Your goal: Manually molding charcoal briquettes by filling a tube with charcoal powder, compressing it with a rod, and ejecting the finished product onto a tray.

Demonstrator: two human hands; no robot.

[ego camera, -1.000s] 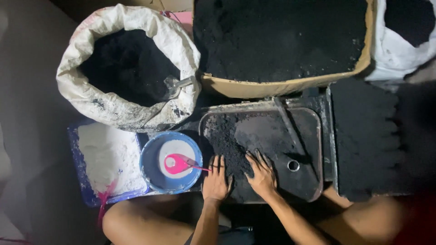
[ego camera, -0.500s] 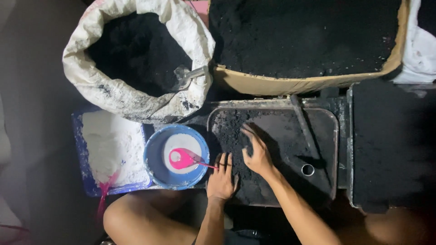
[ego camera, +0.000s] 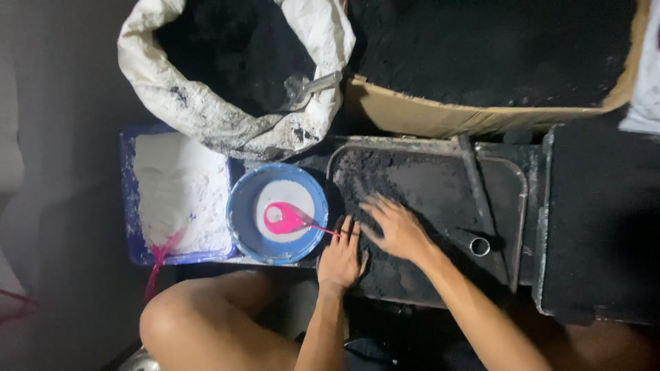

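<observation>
Black powder (ego camera: 426, 185) covers the metal tray (ego camera: 519, 206) under both my palms: my right hand (ego camera: 395, 230) lies flat on it with fingers spread and nothing in its grasp, and my left hand (ego camera: 340, 255) presses open on the tray's near corner, also holding nothing. Just left of my left fingertips sits a blue bowl (ego camera: 277, 213) with a pink spoon (ego camera: 292, 218) whose handle nearly touches them, and beyond that a blue tray of white powder (ego camera: 180, 196). A small metal ring (ego camera: 480, 245) lies to the right of my right wrist, and a white sack (ego camera: 234, 75) of black powder stands beyond the bowl.
</observation>
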